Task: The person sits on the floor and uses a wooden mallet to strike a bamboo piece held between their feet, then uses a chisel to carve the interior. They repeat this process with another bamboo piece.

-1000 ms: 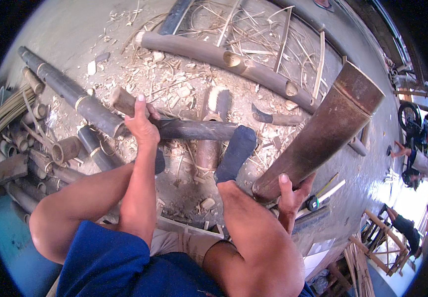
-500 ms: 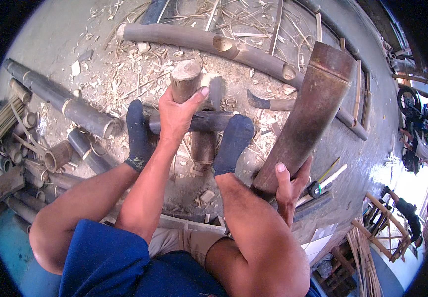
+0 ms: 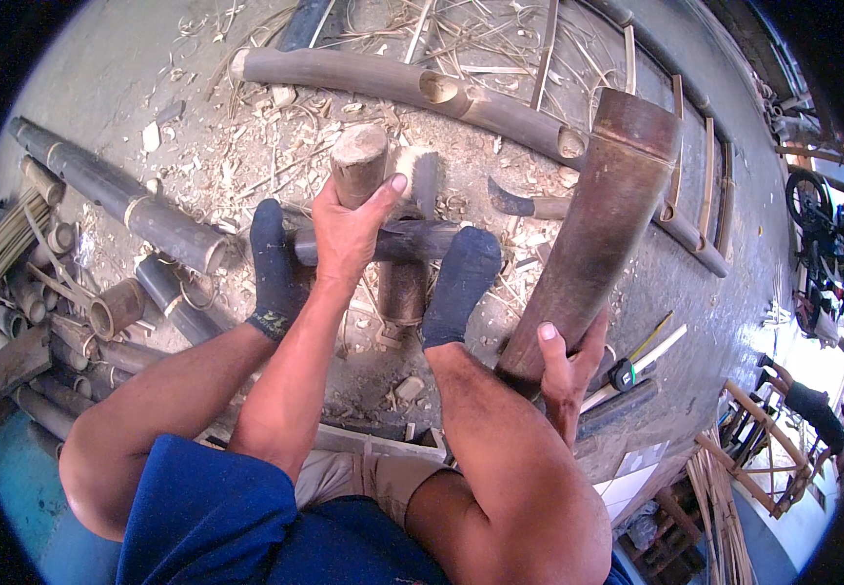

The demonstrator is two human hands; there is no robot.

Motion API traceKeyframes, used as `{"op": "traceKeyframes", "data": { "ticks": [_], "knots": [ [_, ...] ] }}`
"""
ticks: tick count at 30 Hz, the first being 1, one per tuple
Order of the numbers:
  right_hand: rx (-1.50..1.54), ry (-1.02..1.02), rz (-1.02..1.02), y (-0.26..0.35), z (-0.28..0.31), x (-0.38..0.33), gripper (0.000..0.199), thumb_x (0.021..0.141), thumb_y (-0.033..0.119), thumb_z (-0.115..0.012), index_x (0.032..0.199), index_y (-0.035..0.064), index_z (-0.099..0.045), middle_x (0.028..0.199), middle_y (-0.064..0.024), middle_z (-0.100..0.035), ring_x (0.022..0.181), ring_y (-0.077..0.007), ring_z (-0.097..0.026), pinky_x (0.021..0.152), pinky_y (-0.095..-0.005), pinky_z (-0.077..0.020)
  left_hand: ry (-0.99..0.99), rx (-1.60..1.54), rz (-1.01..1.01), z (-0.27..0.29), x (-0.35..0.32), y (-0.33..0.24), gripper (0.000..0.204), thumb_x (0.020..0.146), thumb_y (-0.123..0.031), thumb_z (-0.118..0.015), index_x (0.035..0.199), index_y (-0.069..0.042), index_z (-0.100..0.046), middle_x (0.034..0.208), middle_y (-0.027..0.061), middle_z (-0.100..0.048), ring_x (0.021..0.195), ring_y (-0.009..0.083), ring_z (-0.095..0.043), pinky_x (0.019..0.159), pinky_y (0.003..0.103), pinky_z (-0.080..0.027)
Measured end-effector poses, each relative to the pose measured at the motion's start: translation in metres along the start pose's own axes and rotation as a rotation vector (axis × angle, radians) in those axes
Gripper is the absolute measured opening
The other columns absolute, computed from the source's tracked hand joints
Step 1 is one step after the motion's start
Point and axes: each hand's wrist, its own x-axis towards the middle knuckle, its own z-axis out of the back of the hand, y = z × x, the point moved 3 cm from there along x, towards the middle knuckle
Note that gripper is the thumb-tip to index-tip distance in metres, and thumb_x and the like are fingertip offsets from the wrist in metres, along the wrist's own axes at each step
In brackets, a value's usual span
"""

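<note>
My left hand (image 3: pixel 349 229) is closed round a short, stout wooden peg (image 3: pixel 359 166) with a flat pale top, held upright above a dark bamboo pole (image 3: pixel 417 240) lying crosswise. Whether the peg's lower end sits in the pole is hidden by my hand. My socked feet flank the peg, with the pole between them. Another bamboo piece (image 3: pixel 402 292) extends from under the pole toward me. In my right hand (image 3: pixel 570 366) is the lower end of a thick brown bamboo section (image 3: pixel 602 210), leaning up and away to the right beside my leg.
Beyond my hands lies a notched bamboo pole (image 3: pixel 373 76) among shavings. A curved-blade knife (image 3: pixel 511 201) rests right of my foot. Cut bamboo tubes (image 3: pixel 117 307) are heaped at left. A tape measure (image 3: pixel 623 373) lies near my right hand. Another person (image 3: pixel 812 409) is at far right.
The thick bamboo section in my right hand has tilted slightly left at its upper end. The peg in my left hand has shifted a little left. My feet stay in place.
</note>
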Motion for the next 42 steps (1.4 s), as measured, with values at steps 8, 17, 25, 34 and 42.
{"op": "traceKeyframes", "data": {
  "ticks": [8,17,25,34,42],
  "knots": [
    [-0.018,0.029,0.005,0.003,0.000,0.004,0.090,0.078,0.020,-0.079,0.154,-0.0003,-0.035,0.137,-0.0156,-0.056,0.124,-0.0274,-0.055,0.108,-0.0410,-0.0427,0.147,0.109,-0.041,-0.009,0.002,-0.010,0.034,0.085,-0.028,-0.085,0.101,-0.004,-0.068,0.082,-0.0007,-0.067,0.068,0.0077,-0.058,0.061,0.026,-0.047],
    [-0.239,0.130,0.346,0.084,-0.005,0.067,0.088,0.076,0.018,-0.084,0.151,0.0090,-0.039,0.129,-0.0168,-0.062,0.117,-0.0273,-0.062,0.102,-0.0420,-0.0493,0.578,0.325,0.025,-0.039,0.029,-0.018,0.051,0.087,-0.027,-0.081,0.126,0.001,-0.065,0.105,0.0034,-0.071,0.094,0.0103,-0.062,0.085,0.029,-0.051],
    [-0.298,0.089,0.471,0.154,0.015,0.094,0.068,0.084,0.032,-0.078,0.138,0.0016,-0.051,0.117,-0.0145,-0.066,0.108,-0.0251,-0.066,0.097,-0.0416,-0.0528,0.575,0.485,-0.074,-0.045,0.031,-0.011,0.043,0.082,-0.029,-0.083,0.113,-0.002,-0.070,0.091,0.0107,-0.073,0.083,0.0169,-0.067,0.080,0.036,-0.053],
    [-0.565,0.302,0.267,0.127,-0.008,0.084,0.077,0.080,0.034,-0.079,0.144,0.0009,-0.049,0.121,-0.0198,-0.068,0.108,-0.0326,-0.067,0.100,-0.0443,-0.0504,0.608,0.575,-0.020,-0.049,0.035,-0.020,0.047,0.081,-0.028,-0.084,0.117,0.000,-0.070,0.096,0.0125,-0.075,0.085,0.0177,-0.068,0.082,0.034,-0.054],
    [-0.720,0.347,0.321,0.102,-0.005,0.084,0.076,0.083,0.027,-0.077,0.147,-0.0005,-0.046,0.134,-0.0184,-0.061,0.122,-0.0290,-0.061,0.108,-0.0431,-0.0460,0.620,0.630,0.027,-0.049,0.034,-0.015,0.045,0.078,-0.029,-0.086,0.108,0.000,-0.071,0.089,0.0156,-0.074,0.081,0.0229,-0.070,0.078,0.038,-0.053]
  ]
}}
